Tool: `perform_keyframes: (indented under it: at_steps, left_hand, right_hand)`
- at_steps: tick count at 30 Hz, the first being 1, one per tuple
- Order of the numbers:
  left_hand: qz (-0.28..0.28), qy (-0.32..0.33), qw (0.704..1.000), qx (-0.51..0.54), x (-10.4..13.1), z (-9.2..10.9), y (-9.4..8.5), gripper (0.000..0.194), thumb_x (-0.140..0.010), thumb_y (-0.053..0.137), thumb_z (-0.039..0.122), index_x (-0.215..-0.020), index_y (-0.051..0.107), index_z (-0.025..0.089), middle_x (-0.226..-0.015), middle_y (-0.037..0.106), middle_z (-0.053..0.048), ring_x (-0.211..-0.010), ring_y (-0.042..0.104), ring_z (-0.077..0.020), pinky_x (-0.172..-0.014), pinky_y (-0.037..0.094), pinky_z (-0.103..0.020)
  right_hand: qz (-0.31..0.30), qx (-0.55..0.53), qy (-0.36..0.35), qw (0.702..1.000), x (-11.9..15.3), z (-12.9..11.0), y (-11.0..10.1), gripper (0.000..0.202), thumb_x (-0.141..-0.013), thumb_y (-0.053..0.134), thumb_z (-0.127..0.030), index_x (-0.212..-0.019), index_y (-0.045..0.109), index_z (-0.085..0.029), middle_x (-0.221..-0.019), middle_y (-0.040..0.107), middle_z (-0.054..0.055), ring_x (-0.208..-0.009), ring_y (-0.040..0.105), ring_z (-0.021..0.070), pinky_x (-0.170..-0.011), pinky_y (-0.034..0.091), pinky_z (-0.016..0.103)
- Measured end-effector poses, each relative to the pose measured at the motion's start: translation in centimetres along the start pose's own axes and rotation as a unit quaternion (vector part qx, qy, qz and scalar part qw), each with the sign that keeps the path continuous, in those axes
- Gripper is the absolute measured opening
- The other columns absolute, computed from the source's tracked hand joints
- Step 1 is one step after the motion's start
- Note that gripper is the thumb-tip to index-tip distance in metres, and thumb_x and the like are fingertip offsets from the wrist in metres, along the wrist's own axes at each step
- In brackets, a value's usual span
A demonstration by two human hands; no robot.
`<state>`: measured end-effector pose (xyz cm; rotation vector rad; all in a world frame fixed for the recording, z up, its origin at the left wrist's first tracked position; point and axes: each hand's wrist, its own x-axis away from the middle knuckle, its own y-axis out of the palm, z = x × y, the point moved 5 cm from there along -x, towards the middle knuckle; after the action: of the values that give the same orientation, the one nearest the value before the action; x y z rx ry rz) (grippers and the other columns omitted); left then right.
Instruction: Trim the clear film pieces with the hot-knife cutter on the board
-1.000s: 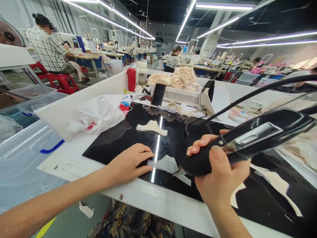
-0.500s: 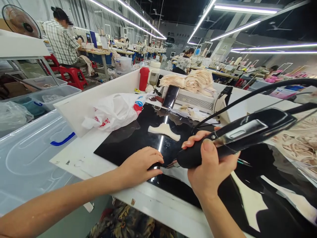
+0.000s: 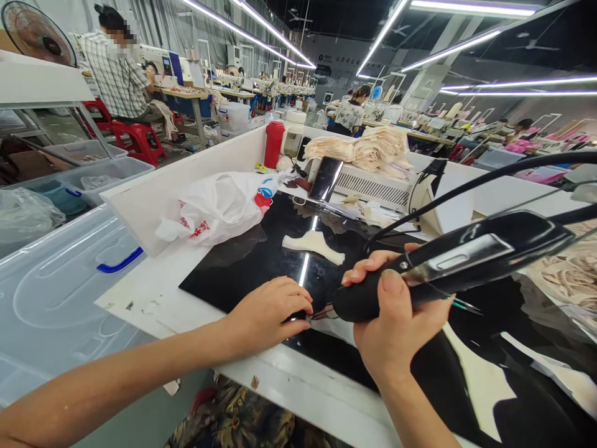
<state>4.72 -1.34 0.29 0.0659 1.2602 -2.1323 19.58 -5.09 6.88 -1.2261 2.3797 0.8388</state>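
Observation:
My right hand [image 3: 396, 323] is wrapped round a black corded hand tool [image 3: 494, 249] with a silver panel on its body. From its rounded end, a narrow metal tip [image 3: 324, 312] points at my left fingertips. My left hand [image 3: 275, 305] rests low over the glossy black sheet [image 3: 242, 274], thumb and fingers drawn together at that tip; what they pinch is hidden. Under the tool, part of a pale piece [image 3: 342, 330] shows. Cream curved cut pieces lie around: one [image 3: 313, 245] beyond my hands, another [image 3: 480, 379] right of my right wrist.
A white plastic bag [image 3: 219, 208], red bottle [image 3: 274, 144], phone [image 3: 326, 178] and stacked cream fabric [image 3: 373, 149] stand at the back. A teal pointed tool [image 3: 466, 306] shows behind my right hand. The black cable [image 3: 466, 180] arches rightward. Clear bins [image 3: 60, 305] stand left; people sit at machines beyond.
My left hand has shifted slightly right, its fingertips closer to the metal tip. The view has shifted a little. My right hand keeps its grip on the tool.

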Motion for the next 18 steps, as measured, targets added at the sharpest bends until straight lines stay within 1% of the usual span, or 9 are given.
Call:
perform_keyframes:
  at_steps: [3,5,7,11,14,18]
  left_hand:
    - [0.000,-0.001,1.000,-0.006,0.2,0.1,-0.4,0.019,-0.091,0.073,0.020,-0.109,0.069,0.018,-0.118,0.071,-0.004,-0.111,0.064,-0.0185,-0.099,0.052,-0.032]
    - [-0.005,0.010,1.000,-0.024,0.6,0.3,-0.5,0.016,-0.093,0.070,0.020,-0.109,0.070,0.018,-0.119,0.070,-0.005,-0.110,0.065,-0.0181,-0.100,0.052,-0.032]
    - [-0.010,0.033,0.998,-0.056,1.0,0.5,-0.5,0.015,-0.097,0.064,0.022,-0.110,0.071,0.019,-0.119,0.070,-0.005,-0.109,0.066,-0.0184,-0.104,0.051,-0.036]
    - [0.002,0.074,0.988,-0.132,1.9,0.8,-0.2,0.020,-0.102,0.057,0.026,-0.115,0.072,0.022,-0.119,0.070,-0.007,-0.110,0.066,-0.0206,-0.108,0.048,-0.044]
    - [0.010,0.084,0.983,-0.160,2.3,0.8,-0.1,0.021,-0.102,0.056,0.026,-0.116,0.072,0.023,-0.119,0.071,-0.007,-0.111,0.066,-0.0207,-0.108,0.048,-0.046]
    - [0.019,0.096,0.981,-0.168,2.3,0.9,0.0,0.019,-0.102,0.056,0.026,-0.114,0.071,0.023,-0.119,0.071,-0.006,-0.110,0.066,-0.0210,-0.106,0.049,-0.046]
  right_hand:
    - [-0.004,-0.012,-0.010,1.000,0.0,0.0,-0.1,0.038,-0.081,0.078,-0.029,-0.111,0.053,-0.026,-0.079,0.065,-0.006,-0.057,0.062,0.0122,-0.055,0.055,0.031]
    - [-0.007,-0.014,-0.014,1.000,0.0,0.1,-0.2,0.039,-0.082,0.078,-0.029,-0.111,0.053,-0.026,-0.079,0.066,-0.006,-0.057,0.062,0.0124,-0.056,0.055,0.031]
    - [-0.008,-0.012,-0.015,1.000,0.0,0.2,-0.2,0.039,-0.082,0.078,-0.030,-0.112,0.053,-0.026,-0.080,0.066,-0.006,-0.057,0.062,0.0125,-0.057,0.055,0.032]
    - [-0.005,-0.011,-0.010,1.000,0.0,0.2,-0.2,0.040,-0.082,0.079,-0.030,-0.113,0.053,-0.026,-0.080,0.065,-0.006,-0.057,0.061,0.0127,-0.058,0.055,0.033]
    - [-0.001,-0.023,-0.007,1.000,-0.1,0.3,0.0,0.040,-0.082,0.079,-0.031,-0.112,0.053,-0.025,-0.079,0.065,-0.006,-0.057,0.060,0.0128,-0.058,0.054,0.033]
    - [-0.004,-0.020,-0.007,1.000,-0.1,0.6,0.1,0.041,-0.082,0.079,-0.031,-0.113,0.053,-0.025,-0.080,0.065,-0.006,-0.057,0.060,0.0127,-0.058,0.054,0.033]
